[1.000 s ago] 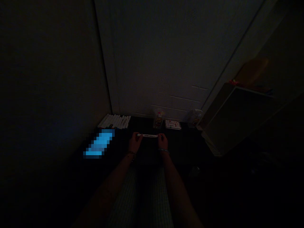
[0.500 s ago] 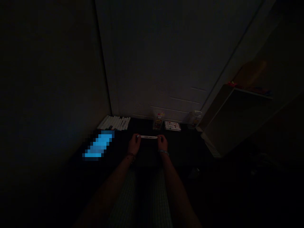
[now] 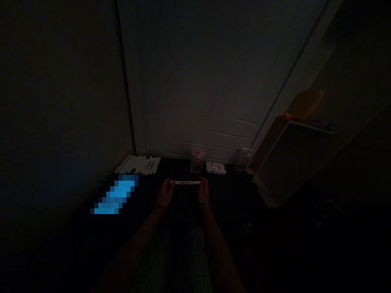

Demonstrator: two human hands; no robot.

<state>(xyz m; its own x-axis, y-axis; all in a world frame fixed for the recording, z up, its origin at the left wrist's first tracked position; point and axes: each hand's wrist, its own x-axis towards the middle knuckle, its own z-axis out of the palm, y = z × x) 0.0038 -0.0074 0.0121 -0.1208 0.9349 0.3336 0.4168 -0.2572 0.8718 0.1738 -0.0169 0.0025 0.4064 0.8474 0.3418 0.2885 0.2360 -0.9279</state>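
Observation:
A white marker (image 3: 187, 182) with dark print lies level between my two hands, above the dark table (image 3: 232, 199). My left hand (image 3: 165, 193) is closed on its left end. At the other end, the fingers of my right hand (image 3: 204, 190) grip the marker. Beyond my left hand, a row of white markers (image 3: 143, 165) lies side by side at the back left of the table. Behind the held marker stands a clear plastic container (image 3: 197, 162) with a dark label. The room is very dark, so fine finger detail is hard to see.
A bright blue pixelated patch (image 3: 116, 197) covers something on the table's left. A flat pack of markers (image 3: 216, 167) lies at the back, with another clear container (image 3: 243, 159) to its right. A wall (image 3: 183, 81) rises behind, and a shelf unit (image 3: 293, 158) stands at the right.
The whole view has shifted, so the table and hands appear lower and further left. Both hands still hold the marker, its cap end slightly more visible at the left.

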